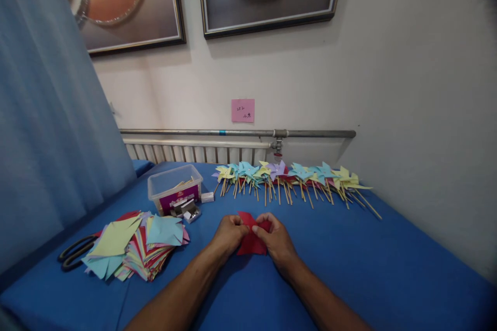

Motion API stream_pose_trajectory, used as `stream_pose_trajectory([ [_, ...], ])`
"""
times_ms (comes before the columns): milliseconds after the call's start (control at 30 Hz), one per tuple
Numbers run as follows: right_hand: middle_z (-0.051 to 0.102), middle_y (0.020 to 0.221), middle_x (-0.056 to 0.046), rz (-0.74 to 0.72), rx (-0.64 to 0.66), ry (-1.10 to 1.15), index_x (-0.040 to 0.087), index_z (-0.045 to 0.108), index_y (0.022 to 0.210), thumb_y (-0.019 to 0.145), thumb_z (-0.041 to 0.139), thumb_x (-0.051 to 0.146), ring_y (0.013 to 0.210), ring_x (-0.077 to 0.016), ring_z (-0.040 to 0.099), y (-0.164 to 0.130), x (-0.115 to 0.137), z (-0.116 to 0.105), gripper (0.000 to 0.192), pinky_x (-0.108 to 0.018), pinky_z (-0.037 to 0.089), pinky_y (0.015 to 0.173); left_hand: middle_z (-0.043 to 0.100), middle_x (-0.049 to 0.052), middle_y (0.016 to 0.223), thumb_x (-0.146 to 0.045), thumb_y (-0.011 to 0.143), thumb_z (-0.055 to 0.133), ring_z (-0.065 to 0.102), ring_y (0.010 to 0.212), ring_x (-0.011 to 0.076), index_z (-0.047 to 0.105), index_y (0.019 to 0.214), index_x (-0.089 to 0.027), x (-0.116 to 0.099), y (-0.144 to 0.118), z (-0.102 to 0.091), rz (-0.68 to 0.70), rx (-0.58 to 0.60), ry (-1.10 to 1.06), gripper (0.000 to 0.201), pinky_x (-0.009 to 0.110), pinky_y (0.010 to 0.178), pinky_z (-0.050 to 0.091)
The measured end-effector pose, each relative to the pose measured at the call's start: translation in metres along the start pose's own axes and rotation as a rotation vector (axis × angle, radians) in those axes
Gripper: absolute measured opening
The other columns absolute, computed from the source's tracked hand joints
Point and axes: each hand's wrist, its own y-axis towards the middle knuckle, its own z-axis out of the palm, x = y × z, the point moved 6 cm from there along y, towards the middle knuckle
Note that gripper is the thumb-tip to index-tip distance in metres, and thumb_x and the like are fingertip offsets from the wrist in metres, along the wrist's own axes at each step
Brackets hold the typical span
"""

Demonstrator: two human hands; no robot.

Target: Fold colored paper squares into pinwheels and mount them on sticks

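Note:
A red paper sheet (251,244) is held up over the blue table, between both hands. My left hand (230,234) pinches its left side with thumb and fingers. On the other side, my right hand (275,238) grips the paper, its thumb pressed near the middle. Part of the sheet seems folded inward, though the fingers hide how. Beyond the hands lies a row of finished paper pinwheels (276,169) on thin sticks, in blue, yellow, purple and red. To the left is a pile of cut coloured paper squares (144,248).
Black-handled scissors (77,252) lie partly under the paper pile. A clear plastic box (175,186) with sticks stands behind it, beside small open boxes (187,209) and a small white box (207,197). A blue curtain (50,103) hangs left; a radiator (194,152) runs along the wall.

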Motion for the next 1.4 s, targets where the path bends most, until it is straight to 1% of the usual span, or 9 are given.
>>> stream_pose_trajectory([
  [100,0.059,0.066,0.005,0.022,-0.013,0.026,0.026,0.056,0.087,0.064,0.076,0.039,0.058,-0.0158,0.052,0.001,-0.004,-0.002,0.033,-0.028,0.042,0.056,0.045,-0.007,0.043,-0.019,0.06,0.069,0.033,0.04,0.0063,0.048,0.054,-0.02,-0.003,-0.003,0.0,-0.014,-0.03,0.021,0.022,0.023,0.043,0.021],
  [200,0.062,0.068,0.005,0.045,0.008,0.059,0.026,0.057,0.09,0.066,0.074,0.039,0.06,-0.0163,0.055,0.0,-0.005,-0.002,0.033,-0.028,0.044,0.058,0.043,-0.008,0.043,-0.019,0.06,0.07,0.032,0.04,0.006,0.044,0.053,-0.021,-0.007,-0.005,0.001,-0.023,-0.045,0.045,0.028,0.023,0.044,0.02],
  [467,0.059,0.067,0.004,-0.038,-0.015,-0.035,0.023,0.064,0.078,0.073,0.072,0.045,0.062,-0.0152,0.052,-0.005,0.014,-0.003,0.024,-0.027,0.043,0.061,0.042,-0.008,0.043,-0.017,0.061,0.064,0.032,0.041,0.0067,0.045,0.054,-0.02,-0.002,0.0,0.0,-0.007,-0.037,0.084,0.021,0.023,0.044,0.02],
  [667,0.056,0.061,0.006,-0.014,-0.02,-0.075,0.023,0.062,0.076,0.068,0.072,0.037,0.056,-0.0134,0.047,-0.003,0.01,-0.003,0.019,-0.025,0.038,0.053,0.048,-0.006,0.046,-0.016,0.06,0.066,0.038,0.042,0.0074,0.05,0.056,-0.019,0.002,0.002,0.0,0.005,-0.023,0.105,0.017,0.022,0.045,0.025],
  [833,0.055,0.059,0.006,-0.005,-0.036,-0.098,0.024,0.063,0.078,0.065,0.073,0.036,0.053,-0.0132,0.046,0.0,0.007,-0.006,0.02,-0.025,0.039,0.052,0.043,-0.008,0.043,-0.02,0.06,0.072,0.034,0.041,0.0056,0.046,0.054,-0.019,0.002,0.001,-0.001,0.011,-0.054,0.071,0.027,0.022,0.043,0.02],
  [933,0.056,0.059,0.007,0.015,-0.038,-0.072,0.024,0.062,0.08,0.064,0.074,0.036,0.053,-0.0132,0.047,0.001,0.004,-0.006,0.023,-0.025,0.039,0.052,0.043,-0.008,0.044,-0.022,0.06,0.073,0.033,0.041,0.0054,0.045,0.054,-0.02,0.0,-0.001,0.0,0.004,-0.033,0.054,0.029,0.022,0.044,0.02],
  [1133,0.06,0.062,0.006,0.053,-0.005,0.043,0.023,0.059,0.083,0.063,0.075,0.034,0.054,-0.0133,0.052,0.004,-0.002,-0.004,0.028,-0.026,0.042,0.054,0.047,-0.006,0.046,-0.027,0.058,0.071,0.035,0.042,0.0066,0.05,0.055,-0.019,-0.003,-0.004,0.002,-0.018,0.029,0.001,0.023,0.023,0.046,0.023],
  [1267,0.062,0.065,0.005,0.031,-0.015,0.026,0.022,0.06,0.083,0.062,0.077,0.033,0.057,-0.014,0.054,0.006,-0.001,-0.006,0.029,-0.026,0.043,0.056,0.049,-0.005,0.048,-0.031,0.058,0.074,0.038,0.044,0.0076,0.051,0.057,-0.019,0.0,-0.003,0.004,-0.017,0.068,-0.04,0.026,0.023,0.048,0.024],
  [1400,0.061,0.064,0.005,0.026,-0.005,-0.024,0.022,0.062,0.087,0.064,0.074,0.034,0.056,-0.0139,0.053,0.005,0.0,-0.007,0.028,-0.027,0.042,0.055,0.048,-0.005,0.048,-0.033,0.057,0.073,0.037,0.043,0.0075,0.052,0.059,-0.019,0.002,-0.002,0.003,-0.018,0.046,-0.039,0.026,0.024,0.047,0.023],
])
